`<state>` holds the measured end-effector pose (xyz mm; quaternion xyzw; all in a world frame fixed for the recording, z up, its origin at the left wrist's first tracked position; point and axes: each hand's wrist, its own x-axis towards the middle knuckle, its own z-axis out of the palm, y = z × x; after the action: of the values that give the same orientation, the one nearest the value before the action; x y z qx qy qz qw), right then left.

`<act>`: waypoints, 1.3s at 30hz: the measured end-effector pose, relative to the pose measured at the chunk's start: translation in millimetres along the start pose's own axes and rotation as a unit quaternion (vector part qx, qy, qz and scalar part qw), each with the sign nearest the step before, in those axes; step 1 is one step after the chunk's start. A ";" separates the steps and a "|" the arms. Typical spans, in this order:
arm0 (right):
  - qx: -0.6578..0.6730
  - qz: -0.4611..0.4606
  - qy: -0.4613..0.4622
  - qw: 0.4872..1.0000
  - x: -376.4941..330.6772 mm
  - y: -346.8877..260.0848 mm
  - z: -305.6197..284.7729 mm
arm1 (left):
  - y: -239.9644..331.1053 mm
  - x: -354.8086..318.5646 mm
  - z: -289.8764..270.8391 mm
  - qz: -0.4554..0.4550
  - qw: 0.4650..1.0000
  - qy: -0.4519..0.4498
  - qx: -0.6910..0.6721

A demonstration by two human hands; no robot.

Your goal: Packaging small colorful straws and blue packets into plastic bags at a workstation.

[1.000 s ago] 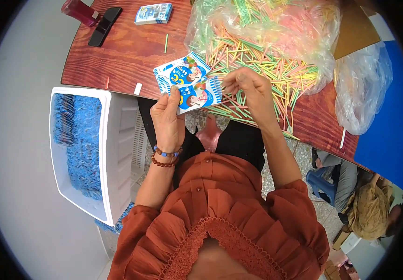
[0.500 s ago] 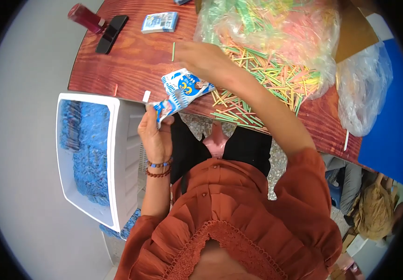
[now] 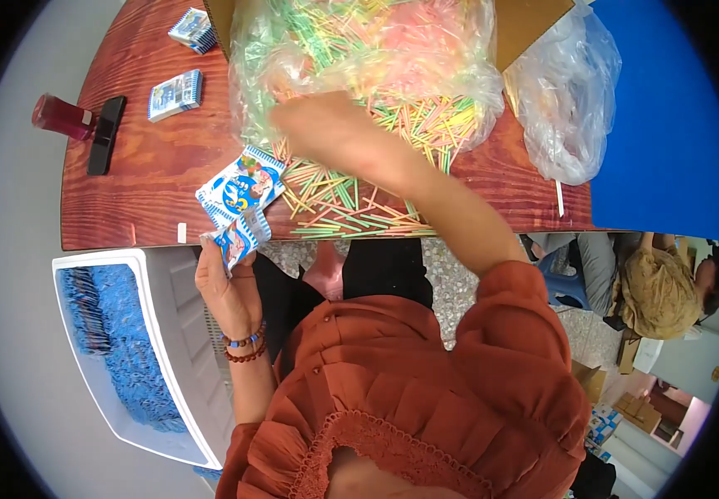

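Note:
My left hand [image 3: 228, 287] holds a strip of small blue-and-white printed packets [image 3: 239, 205] at the near edge of the wooden table [image 3: 151, 191]. My right hand [image 3: 319, 126] reaches forward over a heap of thin coloured sticks [image 3: 351, 200], green, yellow and orange, and touches the clear plastic bag [image 3: 359, 58] full of the same sticks. Whether its fingers hold anything is hidden by blur and by the bag.
A white crate [image 3: 168, 349] holding blue packets stands left of my knees. On the table lie a dark red bottle [image 3: 60, 116], a black phone [image 3: 106, 133], two packet bundles [image 3: 175, 94] and an empty clear bag [image 3: 567, 100]. Another person [image 3: 650, 287] sits at right.
My right hand left the packets and stretched forward to the stick bag. My left hand lowered with the packet strip toward the table edge.

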<state>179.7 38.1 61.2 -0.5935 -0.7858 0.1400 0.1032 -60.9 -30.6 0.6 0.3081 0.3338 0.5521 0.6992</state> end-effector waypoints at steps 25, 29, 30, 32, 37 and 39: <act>-0.204 -0.039 0.110 0.972 -139.5 168.2 10.2 | -38.4 0.9 40.6 -0.090 0.996 0.004 -0.002; -0.123 0.002 0.106 0.987 -135.7 148.4 -2.4 | -36.9 4.2 35.3 -0.095 0.995 0.006 -0.016; -0.124 -0.001 0.107 0.987 -132.2 147.8 0.4 | -35.8 4.2 35.9 -0.092 0.996 0.007 -0.017; 0.139 0.084 0.131 0.978 -124.1 146.7 9.3 | -35.1 4.9 38.9 -0.092 0.995 0.027 -0.004; 0.511 0.169 0.123 0.834 -100.2 127.3 11.9 | -44.9 14.3 35.0 -0.105 0.993 -0.012 -0.060; 0.741 0.124 0.131 0.647 -89.1 120.1 20.5 | -50.4 16.4 40.6 -0.118 0.989 -0.002 -0.094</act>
<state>305.9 -18.8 1.2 -0.4229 -0.3177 0.6082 0.5918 3.1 -27.2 -17.9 0.2006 0.3131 0.4937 0.7861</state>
